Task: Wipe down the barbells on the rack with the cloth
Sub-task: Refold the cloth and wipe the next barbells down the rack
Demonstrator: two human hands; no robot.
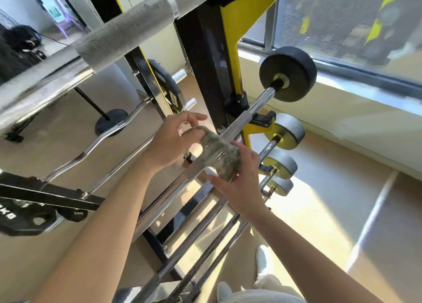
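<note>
both hands meet at centre of the view, on a grey-green cloth (pixel 217 153) that is wrapped over a chrome barbell (pixel 237 122). the left hand (pixel 170 143) is at 9 o'clock of the cloth, its thumb and fingers pinch the cloth's upper end; the other fingertips are partly hidden behind the fabric. the right hand (pixel 239 181) is at 5 o'clock of the cloth, fingers curled around the lower bunch, so the palm side is not visible. the cloth is blurred, its folds are hard to make out.

the bar runs from 7 o'clock up to 1 o'clock, w/ a black round weight (pixel 288 73) on its far end, and rests in a yellow and black rack (pixel 230 29). under the cloth the bar is covered. more barbells (pixel 205 238) lie lower on the rack toward 6 o'clock, their near ends cut off by the frame edge; small grey weights (pixel 288 129) show at 3 o'clock. a thick knurled bar (pixel 123 31) crosses at 11 o'clock, both ends out of view. white shoes (pixel 262 260) are at 5 o'clock, partly hidden.
</note>
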